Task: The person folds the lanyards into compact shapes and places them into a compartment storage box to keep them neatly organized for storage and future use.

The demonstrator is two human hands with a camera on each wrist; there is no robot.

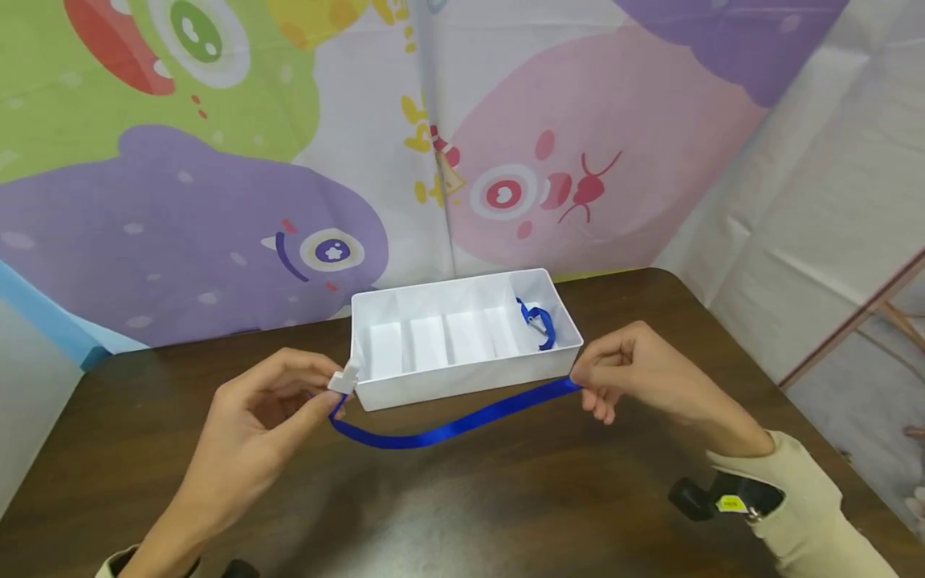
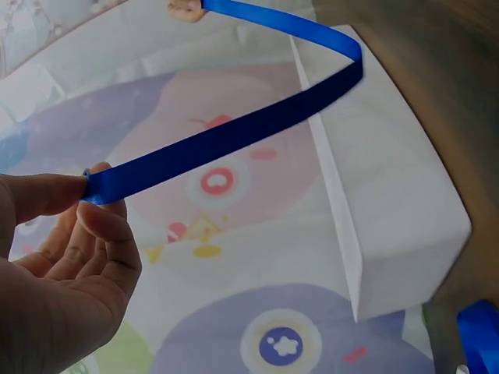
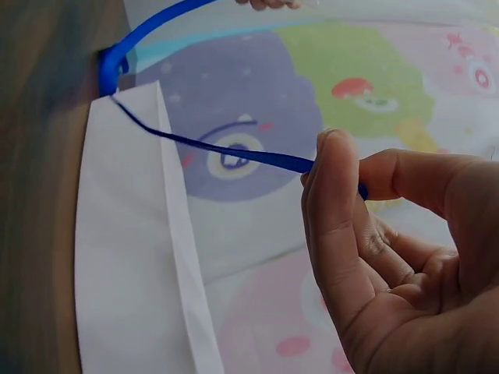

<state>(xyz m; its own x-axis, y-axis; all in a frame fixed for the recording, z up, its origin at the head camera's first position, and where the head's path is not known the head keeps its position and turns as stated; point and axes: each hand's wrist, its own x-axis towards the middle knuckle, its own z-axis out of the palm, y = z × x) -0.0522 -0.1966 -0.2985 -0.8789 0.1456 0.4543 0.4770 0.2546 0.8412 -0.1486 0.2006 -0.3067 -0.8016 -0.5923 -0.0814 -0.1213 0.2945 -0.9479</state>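
Observation:
A flat blue lanyard strap hangs in a shallow sag between the two hands, in front of a white box. At the left, the left hand pinches the strap's end between thumb and index finger, with a small white clip-like piece at its fingertips. On the other side the right hand pinches the strap near the box's front right corner. In the right wrist view, thumb and index finger close on the thin edge of the strap; the remaining fingers are curled loosely below.
The box has several compartments; its rightmost one holds another blue strap with a metal clasp. It stands on a dark wooden table, close to a cartoon-printed cloth behind. A white cloth side panel rises at the right.

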